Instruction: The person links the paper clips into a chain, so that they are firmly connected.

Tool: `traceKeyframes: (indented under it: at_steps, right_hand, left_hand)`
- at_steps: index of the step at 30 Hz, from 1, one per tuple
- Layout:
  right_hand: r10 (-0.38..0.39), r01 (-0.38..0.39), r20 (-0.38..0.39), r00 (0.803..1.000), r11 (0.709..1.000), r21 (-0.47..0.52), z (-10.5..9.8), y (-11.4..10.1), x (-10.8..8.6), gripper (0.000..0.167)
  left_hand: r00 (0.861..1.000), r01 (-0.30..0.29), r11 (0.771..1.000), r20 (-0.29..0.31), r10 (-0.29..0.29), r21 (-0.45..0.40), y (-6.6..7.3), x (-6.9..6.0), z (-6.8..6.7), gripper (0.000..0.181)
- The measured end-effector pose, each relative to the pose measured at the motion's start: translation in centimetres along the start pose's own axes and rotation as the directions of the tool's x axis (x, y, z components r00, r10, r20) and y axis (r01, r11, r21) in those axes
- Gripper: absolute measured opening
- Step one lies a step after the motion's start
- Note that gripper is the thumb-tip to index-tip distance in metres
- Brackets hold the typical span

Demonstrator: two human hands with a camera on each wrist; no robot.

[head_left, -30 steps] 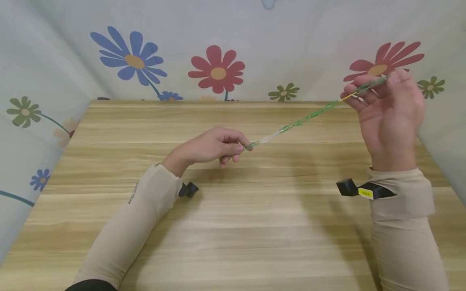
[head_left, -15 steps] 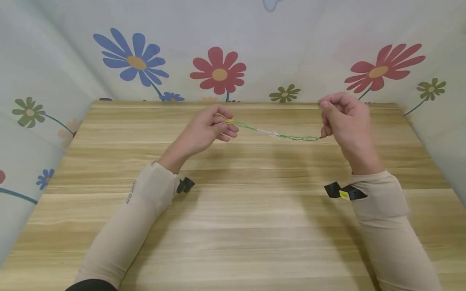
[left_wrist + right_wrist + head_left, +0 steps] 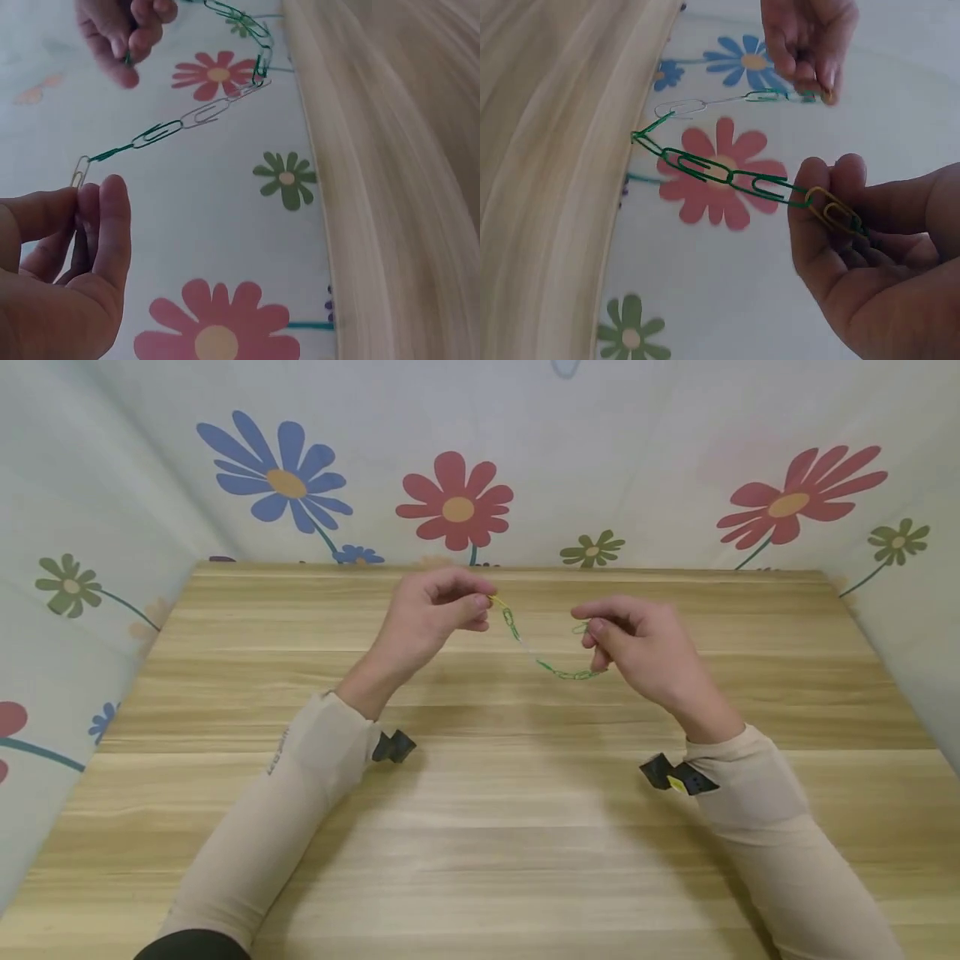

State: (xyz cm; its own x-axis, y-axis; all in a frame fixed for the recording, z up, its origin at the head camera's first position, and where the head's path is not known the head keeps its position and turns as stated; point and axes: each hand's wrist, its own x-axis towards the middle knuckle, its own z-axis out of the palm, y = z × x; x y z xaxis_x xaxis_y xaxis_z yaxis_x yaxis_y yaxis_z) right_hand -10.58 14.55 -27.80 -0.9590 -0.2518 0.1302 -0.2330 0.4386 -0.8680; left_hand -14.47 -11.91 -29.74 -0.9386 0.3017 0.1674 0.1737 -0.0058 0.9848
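A chain of linked paper clips (image 3: 575,675), green, white and yellow, sags in the air between the two hands, above the table. At its left end my left hand (image 3: 435,618) pinches a yellow paper clip (image 3: 79,176) between thumb and fingertips. My right hand (image 3: 637,643) holds the other end with curled fingers; a yellow clip (image 3: 832,211) lies across them in the right wrist view. A green clip (image 3: 580,628) sticks out by the right thumb in the head view. White clips (image 3: 204,115) sit partway along the chain. Links inside the right hand are partly hidden.
Below the hands is a wood-grain table (image 3: 480,827). A pale curtain (image 3: 540,452) printed with flowers hangs behind its far edge and at the sides. Small black cameras (image 3: 393,746) are strapped at both sleeved wrists.
My right hand has come down and left, towards my left hand, which has risen slightly. The chain, stretched taut a second ago, now hangs in a curve. The left hand now pinches a yellow clip.
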Motion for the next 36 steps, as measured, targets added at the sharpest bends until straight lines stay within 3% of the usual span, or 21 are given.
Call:
traceKeyframes:
  at_steps: [3,6,8,10,13,14,16,18,20,21,23,26,28,30,33,36]
  right_hand:
    - [-0.033,0.037,-0.028,0.999,0.983,0.178,1.0,-0.5,-0.3,0.021]
    - [-0.059,0.086,-0.082,0.995,0.925,0.369,1.9,-0.9,-0.5,0.016]
    - [-0.085,0.122,-0.103,0.991,0.891,0.437,2.4,-1.2,-0.4,0.014]
    - [-0.102,0.147,-0.120,0.988,0.872,0.467,2.8,-1.6,-0.5,0.014]
    - [-0.119,0.182,-0.158,0.980,0.856,0.484,3.0,-2.1,-0.8,0.013]
    - [-0.122,0.194,-0.173,0.977,0.847,0.496,3.0,-2.3,-0.9,0.013]
    - [-0.126,0.216,-0.200,0.972,0.817,0.535,2.9,-2.6,-1.2,0.012]
    - [-0.131,0.231,-0.210,0.969,0.780,0.581,2.9,-2.9,-1.5,0.014]
    - [-0.140,0.241,-0.208,0.968,0.747,0.620,3.1,-3.1,-1.7,0.017]
    - [-0.146,0.247,-0.209,0.967,0.736,0.631,3.2,-3.1,-1.7,0.017]
    - [-0.146,0.247,-0.209,0.967,0.732,0.635,3.4,-3.2,-1.8,0.020]
    - [-0.134,0.239,-0.212,0.968,0.749,0.618,3.9,-3.2,-1.9,0.020]
    - [-0.122,0.231,-0.215,0.969,0.759,0.608,4.4,-3.2,-2.0,0.019]
    - [-0.122,0.238,-0.229,0.966,0.767,0.596,4.9,-3.2,-2.1,0.018]
    - [-0.121,0.256,-0.262,0.957,0.775,0.578,5.6,-3.2,-2.3,0.017]
    - [-0.109,0.260,-0.290,0.951,0.790,0.555,5.6,-3.0,-2.3,0.018]
  left_hand:
    - [1.000,-0.030,0.999,0.001,0.030,0.027,0.2,-0.4,1.0,0.019]
    - [0.998,-0.064,0.992,-0.005,0.065,0.106,0.5,-1.0,2.2,0.015]
    - [0.996,-0.088,0.989,0.001,0.089,0.121,0.9,-1.4,2.9,0.011]
    - [0.996,-0.088,0.995,0.005,0.088,0.046,1.2,-1.8,3.6,0.008]
    - [0.998,-0.061,0.985,-0.014,0.060,-0.164,1.3,-2.2,4.9,0.002]
    - [0.999,-0.038,0.965,-0.018,0.035,-0.259,1.3,-2.4,5.3,0.003]
    - [1.000,0.017,0.894,-0.014,-0.026,-0.449,1.3,-2.7,6.1,0.011]
    - [0.996,0.074,0.795,0.011,-0.084,-0.602,1.2,-3.0,6.9,0.019]
    - [0.991,0.123,0.703,0.048,-0.126,-0.700,1.1,-3.4,7.6,0.027]
    - [0.990,0.134,0.675,0.063,-0.128,-0.726,1.1,-3.5,7.8,0.027]
    - [0.991,0.129,0.656,0.074,-0.112,-0.744,1.1,-3.8,8.2,0.022]
    - [0.995,0.104,0.659,0.072,-0.075,-0.745,1.0,-4.2,8.7,0.006]
    - [0.996,0.090,0.662,0.066,-0.062,-0.744,1.1,-4.4,8.9,0.004]
    - [0.998,0.067,0.682,0.046,-0.049,-0.728,1.2,-4.7,9.2,0.005]
    - [0.999,0.017,0.744,-0.010,-0.031,-0.668,1.2,-4.8,9.4,0.018]
    - [0.996,-0.044,0.827,-0.088,-0.007,-0.561,1.2,-4.8,9.3,0.023]
